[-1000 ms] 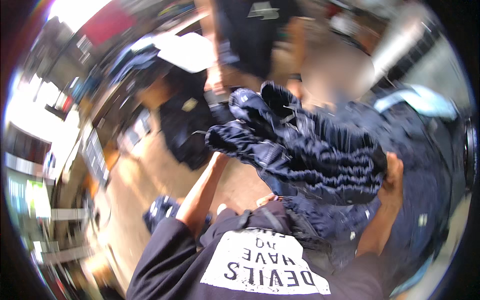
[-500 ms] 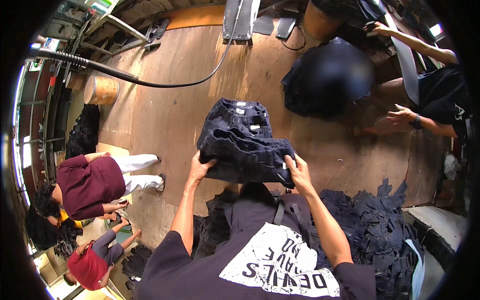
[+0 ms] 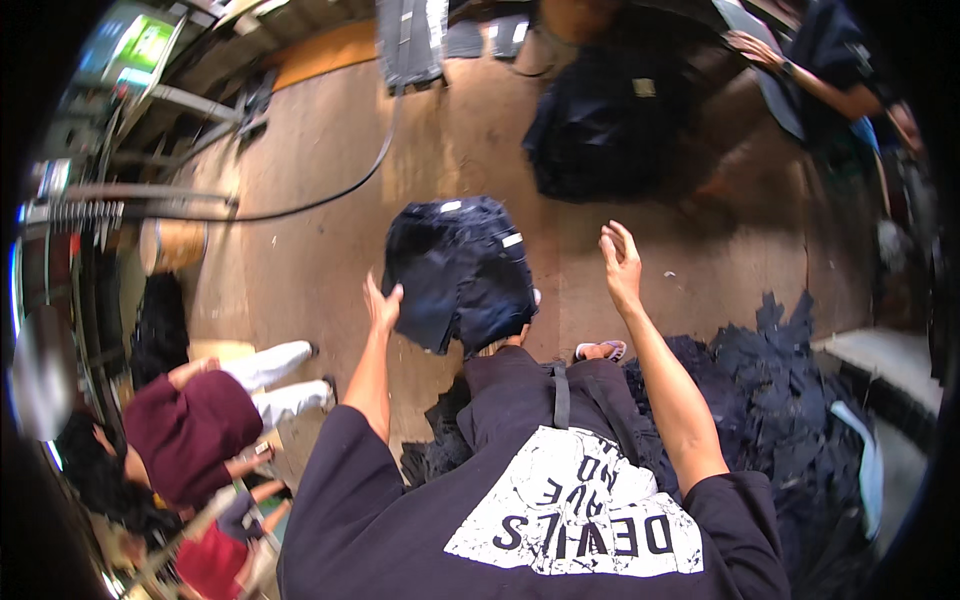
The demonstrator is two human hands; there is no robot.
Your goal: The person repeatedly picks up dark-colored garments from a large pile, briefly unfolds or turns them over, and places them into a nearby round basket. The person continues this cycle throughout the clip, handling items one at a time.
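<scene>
Dark navy denim shorts (image 3: 460, 270) lie spread on the brown wooden floor in front of me, waistband toward the far side. Small white labels show at the waist and near the right pocket. My left hand (image 3: 382, 303) is beside their left edge, thumb and fingers apart, holding nothing; whether it still touches the cloth I cannot tell. Well off to their right, my right hand (image 3: 622, 262) hangs in the air with fingers stretched out and nothing in it.
Dark fabric pieces (image 3: 770, 400) are heaped at my right. A large dark bundle (image 3: 610, 130) sits far right, near a person with a grey strip (image 3: 765, 85). A black hose (image 3: 290, 212) crosses far left. Two people (image 3: 190, 435) are at left, near a round drum (image 3: 172, 245).
Both hands have let go of the shorts they held over another pair, which now lie on the floor. My right hand has moved away, farther forward and right. The view has shifted.
</scene>
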